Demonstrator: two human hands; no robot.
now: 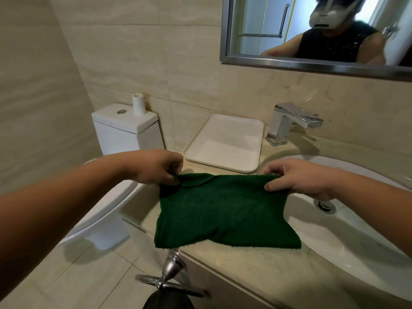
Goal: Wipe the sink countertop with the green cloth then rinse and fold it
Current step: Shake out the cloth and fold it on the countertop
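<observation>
Two hands hold the green cloth (223, 210) up by its top edge, just left of the sink (356, 230) & partly over the sink's left rim. L hand (153, 167) pinches the top corner far from the sink: thumb & fingers are curled tight on the cloth, and a bit of that corner is turned over. R hand (296, 179) grips the top corner on the sink side, w/ the thumb on the near face & the fingers curled behind the edge. The cloth hangs spread out btwn them. Its bottom edge rests on the countertop (256, 264) left of the sink, near the front.

White tray (220, 165) lies flat on the countertop left of the sink, closer to the back wall. Shiny tap (289, 123) stands behind the sink, spout pointing over the bowl. Drain (324, 206) sits at the bottom of the sink, partly hidden by the R hand. Toilet (124, 126) is further left of the sink, w/ a small white roll (138, 104) standing on its tank. Mirror (289, 63) hangs on the wall above the sink & shows the person in a dark top w/ no sleeves. Shiny metal fitting (171, 270) sticks out below the countertop front, left of the sink; can't tell what it is.
</observation>
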